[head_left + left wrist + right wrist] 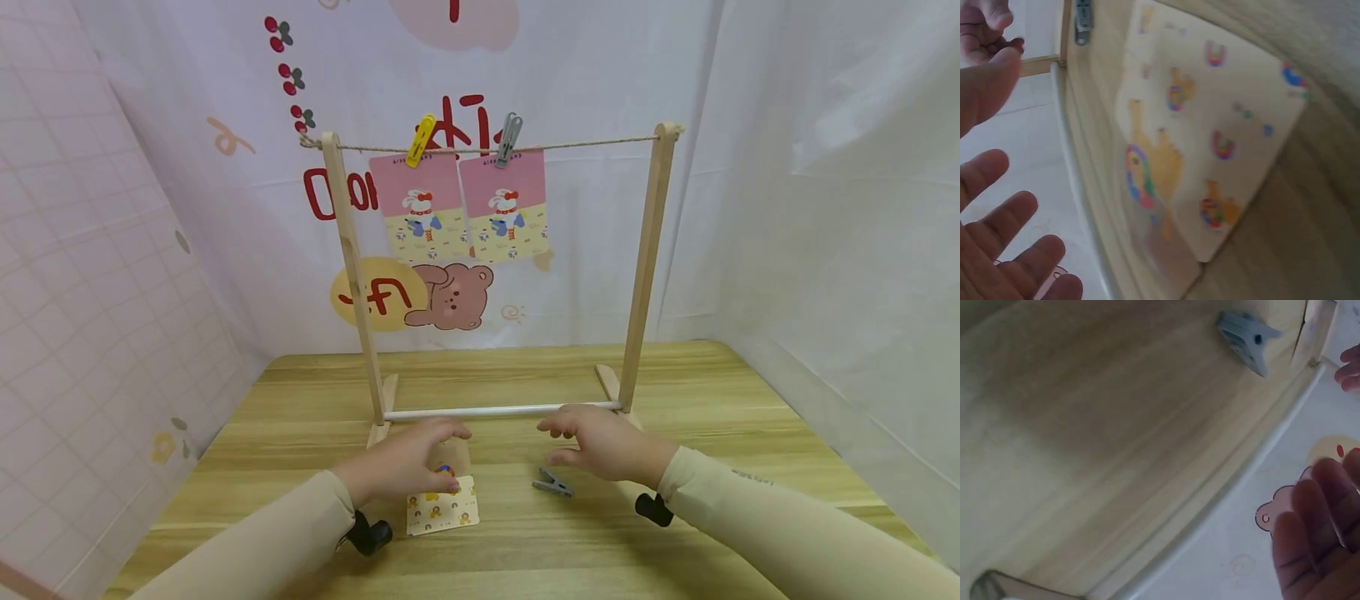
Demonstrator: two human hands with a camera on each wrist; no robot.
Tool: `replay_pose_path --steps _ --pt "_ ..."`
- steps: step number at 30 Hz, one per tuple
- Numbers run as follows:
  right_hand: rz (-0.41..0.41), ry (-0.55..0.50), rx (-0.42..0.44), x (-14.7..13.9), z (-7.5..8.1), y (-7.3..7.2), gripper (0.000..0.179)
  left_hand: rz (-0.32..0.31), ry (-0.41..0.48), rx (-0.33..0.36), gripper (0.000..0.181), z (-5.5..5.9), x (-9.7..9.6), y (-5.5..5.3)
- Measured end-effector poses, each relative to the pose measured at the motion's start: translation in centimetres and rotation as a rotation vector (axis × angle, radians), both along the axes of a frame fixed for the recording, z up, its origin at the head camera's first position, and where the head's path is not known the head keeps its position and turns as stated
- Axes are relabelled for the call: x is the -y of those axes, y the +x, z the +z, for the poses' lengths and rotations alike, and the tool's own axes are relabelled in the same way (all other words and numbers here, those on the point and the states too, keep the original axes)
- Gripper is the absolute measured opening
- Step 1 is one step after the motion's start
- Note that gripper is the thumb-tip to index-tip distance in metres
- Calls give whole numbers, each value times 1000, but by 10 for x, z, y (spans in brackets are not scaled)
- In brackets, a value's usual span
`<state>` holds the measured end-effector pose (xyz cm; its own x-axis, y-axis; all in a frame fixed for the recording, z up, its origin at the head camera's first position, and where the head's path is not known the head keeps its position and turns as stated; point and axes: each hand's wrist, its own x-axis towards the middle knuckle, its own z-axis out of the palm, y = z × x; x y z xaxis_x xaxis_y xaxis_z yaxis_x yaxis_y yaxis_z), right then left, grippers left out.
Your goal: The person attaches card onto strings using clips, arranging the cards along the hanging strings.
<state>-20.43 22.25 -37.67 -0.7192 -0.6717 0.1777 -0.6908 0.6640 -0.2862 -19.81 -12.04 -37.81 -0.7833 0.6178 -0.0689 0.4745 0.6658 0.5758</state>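
In the head view my left hand (405, 460) hovers over a card (442, 518) with a cartoon print on the table, partly hiding its upper part. Its fingers (1013, 215) are spread and hold nothing in the left wrist view. My right hand (606, 443) is above the table, just behind and to the right of a grey clothespin (553, 483) and apart from it. The right fingers (1310, 531) are loosely bent around nothing. Two pink-and-yellow cards, a left one (422, 208) and a right one (506, 208), hang from a twine line under a yellow clothespin (422, 141) and a grey one.
A wooden frame stands at the back, with a left post (352, 275), a right post (648, 267) and a white bar (498, 411) low between them. The twine (600, 143) runs between the post tops. A printed white cloth (585, 300) hangs behind the wooden table (510, 558).
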Motion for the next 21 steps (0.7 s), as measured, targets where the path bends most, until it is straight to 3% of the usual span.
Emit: replay_pose_path --steps 4,8,15,21 --pt "32 69 104 -1 -9 1 48 -18 -75 2 73 -6 2 4" --pt "11 106 179 0 -16 1 52 -30 -136 5 78 -12 3 7" --pt "10 138 219 3 -21 2 51 -43 -239 -16 71 -19 5 9" --pt "45 135 252 5 -24 4 43 -56 -252 -45 70 -22 3 6"
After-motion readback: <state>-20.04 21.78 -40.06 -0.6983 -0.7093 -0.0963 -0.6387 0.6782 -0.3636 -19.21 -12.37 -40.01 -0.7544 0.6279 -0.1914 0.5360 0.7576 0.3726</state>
